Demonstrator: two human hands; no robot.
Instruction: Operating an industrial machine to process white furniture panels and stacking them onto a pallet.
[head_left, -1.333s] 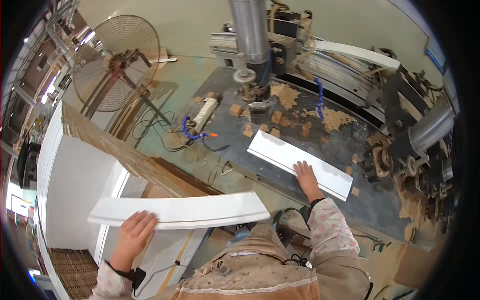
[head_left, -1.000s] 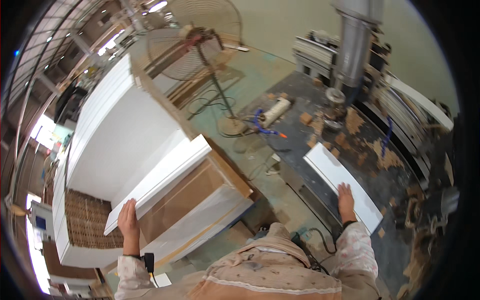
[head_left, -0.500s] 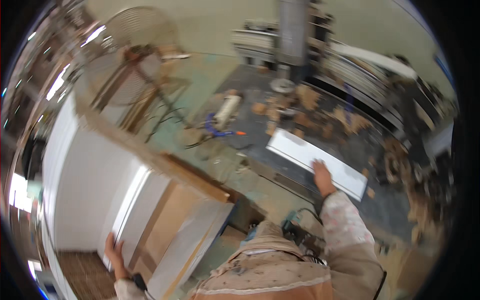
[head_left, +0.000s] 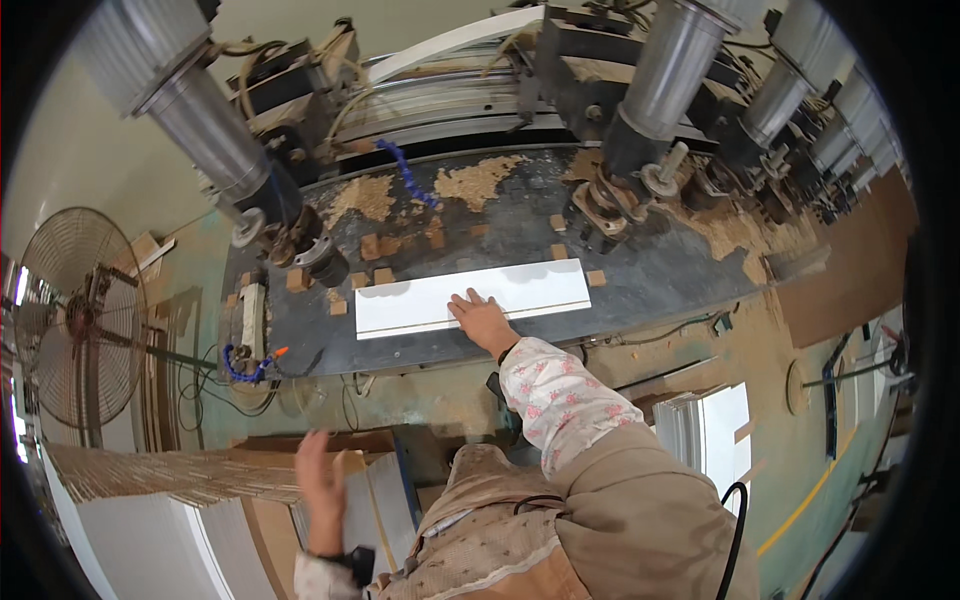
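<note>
A long white board (head_left: 430, 302) with a thin dark line along its near edge lies flat on the dark machine table (head_left: 300, 352). My right hand (head_left: 484, 322) rests on the near middle of the board, fingers spread and not wrapped around it. Off to the left and nearer my body, my left hand (head_left: 320, 490) hangs in the air, slightly blurred, its fingers stretched out and holding nothing. Beside it stands a stack of white and brown panels (head_left: 130, 540). Small wooden blocks (head_left: 298, 279) sit around the board's far side and ends.
Metal machine spindles (head_left: 225, 150) stand over the table at left, and another spindle (head_left: 655, 90) rises at right. Sawdust (head_left: 480, 180) covers parts of the tabletop. A blue jointed hose (head_left: 408, 178) rises behind the board. A fan (head_left: 85, 315) stands far left; white panels (head_left: 722, 430) are at right.
The view has swung from the panel stack toward the machine table. My left hand has come away from the white panels at the stack. My right hand is still on the white board.
</note>
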